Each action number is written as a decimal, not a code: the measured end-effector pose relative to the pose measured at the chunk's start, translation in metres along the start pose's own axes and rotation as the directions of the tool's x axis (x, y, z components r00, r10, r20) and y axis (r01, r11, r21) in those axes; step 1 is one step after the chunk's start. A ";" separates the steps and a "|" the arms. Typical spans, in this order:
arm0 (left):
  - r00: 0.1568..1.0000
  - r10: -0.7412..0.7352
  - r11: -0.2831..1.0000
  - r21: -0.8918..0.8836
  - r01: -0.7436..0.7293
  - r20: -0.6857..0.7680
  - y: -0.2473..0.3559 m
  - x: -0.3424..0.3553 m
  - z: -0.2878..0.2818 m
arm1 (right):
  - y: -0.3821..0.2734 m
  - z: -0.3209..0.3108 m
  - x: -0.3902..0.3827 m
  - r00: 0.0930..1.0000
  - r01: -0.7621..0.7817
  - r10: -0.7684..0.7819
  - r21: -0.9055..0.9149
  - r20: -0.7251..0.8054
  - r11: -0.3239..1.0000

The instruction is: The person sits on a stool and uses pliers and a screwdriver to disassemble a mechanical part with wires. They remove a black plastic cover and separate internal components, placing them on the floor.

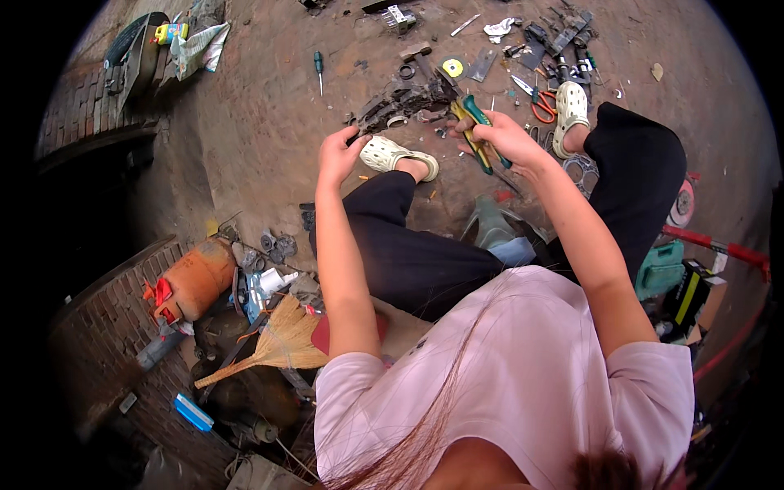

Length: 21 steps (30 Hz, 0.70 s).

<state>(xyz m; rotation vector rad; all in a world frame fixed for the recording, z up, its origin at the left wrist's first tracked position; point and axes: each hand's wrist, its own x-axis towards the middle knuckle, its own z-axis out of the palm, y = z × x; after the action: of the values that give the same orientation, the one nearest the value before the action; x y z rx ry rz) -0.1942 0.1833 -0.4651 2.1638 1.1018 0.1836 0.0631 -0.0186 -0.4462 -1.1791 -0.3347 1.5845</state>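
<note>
A dark, greasy metal mechanism (400,102) with several uneven parts lies in front of me, close to my left shoe. My left hand (338,155) has its fingers closed at the near left end of it. Wrapped round a pair of pliers (479,153) with green and yellow handles is my right hand (508,137). The pliers' head points toward the right end of the mechanism; their jaws are hard to make out against the dark metal.
A screwdriver (319,72) lies far left of the mechanism. Beyond my right hand are red-handled scissors (542,106), a yellow disc (452,68) and dark metal parts (569,34). A straw broom (282,339) and an orange gas cylinder (196,279) are at left, a green case (660,269) at right.
</note>
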 end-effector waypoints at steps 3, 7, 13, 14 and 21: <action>1.000 -0.011 0.997 -0.083 0.009 -0.023 -0.015 -0.002 -0.003 | 0.006 -0.007 -0.006 0.998 -0.024 0.027 -0.055 0.052 0.998; 0.997 -0.074 0.979 -0.192 0.068 -0.024 -0.019 -0.002 -0.004 | 0.020 0.001 -0.004 0.990 -0.097 0.090 0.055 0.110 0.994; 0.974 -0.190 0.882 -0.415 0.223 0.120 -0.034 -0.003 -0.001 | 0.015 0.025 0.003 0.981 -0.108 0.089 0.104 0.172 0.989; 0.962 -0.218 0.846 -0.460 0.269 0.162 -0.030 -0.004 0.000 | 0.011 0.027 0.002 0.981 -0.115 0.094 0.119 0.170 0.986; 0.899 -0.213 0.695 -0.588 0.414 0.382 -0.026 -0.003 -0.003 | 0.011 0.026 0.017 0.979 -0.121 0.098 0.123 0.180 0.985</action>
<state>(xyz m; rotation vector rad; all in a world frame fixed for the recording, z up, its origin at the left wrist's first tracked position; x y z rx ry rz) -0.2144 0.1925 -0.4786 1.2880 1.0218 0.0764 0.0372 0.0008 -0.4506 -0.9740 -0.2752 1.7830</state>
